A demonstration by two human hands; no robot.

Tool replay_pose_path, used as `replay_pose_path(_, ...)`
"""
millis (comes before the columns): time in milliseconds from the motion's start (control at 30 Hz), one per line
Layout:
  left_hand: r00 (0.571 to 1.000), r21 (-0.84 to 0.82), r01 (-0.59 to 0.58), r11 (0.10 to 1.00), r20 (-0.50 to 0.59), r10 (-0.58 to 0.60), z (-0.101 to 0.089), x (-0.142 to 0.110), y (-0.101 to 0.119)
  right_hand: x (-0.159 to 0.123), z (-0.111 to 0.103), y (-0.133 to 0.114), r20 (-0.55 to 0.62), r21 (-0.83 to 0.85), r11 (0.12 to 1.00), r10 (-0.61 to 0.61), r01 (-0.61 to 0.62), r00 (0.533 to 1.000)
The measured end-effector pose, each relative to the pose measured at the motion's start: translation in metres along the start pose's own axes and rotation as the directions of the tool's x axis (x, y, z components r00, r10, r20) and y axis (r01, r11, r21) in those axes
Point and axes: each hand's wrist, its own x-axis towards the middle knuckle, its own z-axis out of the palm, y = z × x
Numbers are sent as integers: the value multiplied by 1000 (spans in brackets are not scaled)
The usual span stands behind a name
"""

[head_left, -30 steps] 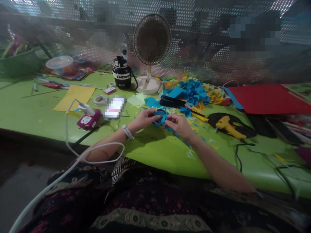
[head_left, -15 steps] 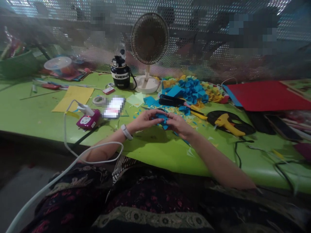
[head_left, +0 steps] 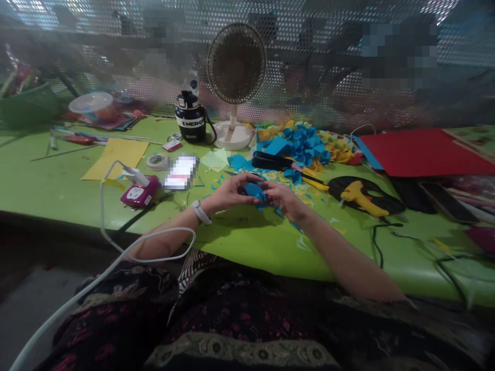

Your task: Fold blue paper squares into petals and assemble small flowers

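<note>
A small piece of blue paper [head_left: 255, 191], folded or curled, is held between both hands above the front part of the green table. My left hand [head_left: 234, 191], with a white band at the wrist, grips it from the left with curved fingers. My right hand [head_left: 285, 200] pinches its right side. Beyond the hands lie scattered blue and yellow paper scraps [head_left: 305, 193] and a black-handled tool [head_left: 273, 161]. A heap of blue paper pieces [head_left: 305, 144] rests farther back, with yellow pieces [head_left: 340, 149] beside it.
A yellow glue gun [head_left: 363, 198] lies on a black surface at right, near red sheets [head_left: 429, 152]. A fan [head_left: 235, 64] and a black bottle [head_left: 191, 121] stand behind. At left are a purple power adapter [head_left: 141, 193], a phone [head_left: 181, 172] and a looping white cable [head_left: 154, 234].
The blue paper has turned between my fingers and shows a broader flat face. My left thumb has shifted slightly away from my right fingers.
</note>
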Motion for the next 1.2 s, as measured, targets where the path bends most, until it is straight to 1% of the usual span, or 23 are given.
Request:
replay_pose_path(33, 1000, -4, 11, 1000, 4, -11, 0, 0, 0, -1, 0, 0, -24, -108, 992, -62, 59, 998)
replay_pose_path(67, 1000, -4, 20, 1000, 7, -20, 1, -1, 0, -2, 1, 0, -47, -234, 965, -136, 122, 990)
replay_pose_path(133, 999, 6, 33, 999, 10, -33, 1, -2, -1, -4, 4, 1, -51, -458, 863, -268, 216, 962)
replay_pose_path(200, 999, 14, 34, 999, 19, -34, 2, -3, -2, -5, 6, 3, -6, -563, 779, -336, 275, 942)
replay_pose_path(233, 999, 13, 31, 999, 27, -32, 2, -3, -1, -5, 7, 3, 17, -576, 762, -350, 295, 937)
replay_pose_path(267, 999, 5, 28, 1000, 37, -29, 2, -3, -1, -5, 8, 3, 31, -571, 761, -355, 308, 934)
replay_pose_path(333, 998, -28, 32, 999, 58, -30, 1, -2, 1, -5, 7, 2, 19, -527, 794, -345, 303, 938)
replay_pose_path(433, 994, -79, 61, 995, 91, -54, -3, -1, 4, -5, 4, -2, -30, -384, 895, -258, 228, 966)
replay_pose_path(500, 994, -94, 73, 993, 91, -64, -7, 0, 6, -6, 2, -4, -46, -260, 951, -187, 169, 981)
replay_pose_path(567, 995, -124, 75, 989, 75, -66, -11, 1, 5, -5, 0, -5, -57, -161, 978, -146, 135, 988)
replay_pose_path(600, 996, -145, 76, 986, 64, -68, -13, 2, 5, -5, 0, -4, -63, -139, 982, -141, 131, 988)
replay_pose_path(667, 997, -185, 76, 980, 30, -72, -15, 2, 3, -5, 0, -3, -65, -142, 980, -148, 138, 987)
replay_pose_path(733, 997, -203, 62, 977, -31, -70, -14, 2, 1, -5, 2, -3, -70, -167, 974, -164, 150, 984)
replay_pose_path(833, 993, -186, 54, 981, -89, -72, -11, 1, 0, -7, 7, -2, -124, -209, 960, -216, 187, 968)
replay_pose_path(900, 992, -160, 50, 986, -104, -67, -9, 0, -1, -8, 10, -1, -155, -262, 938, -272, 226, 950)
replay_pose_path(1000, 991, -141, 34, 989, -121, -52, -9, 0, -2, -9, 11, 2, -157, -316, 912, -322, 261, 934)
replay_pose_path(1100, 991, -129, 39, 991, -122, -55, -10, 1, -3, -9, 10, 4, -163, -331, 909, -320, 254, 933)
replay_pose_path(1200, 987, -109, 60, 992, -140, -75, -11, 1, -4, -9, 9, 4, -197, -276, 928, -310, 251, 930)
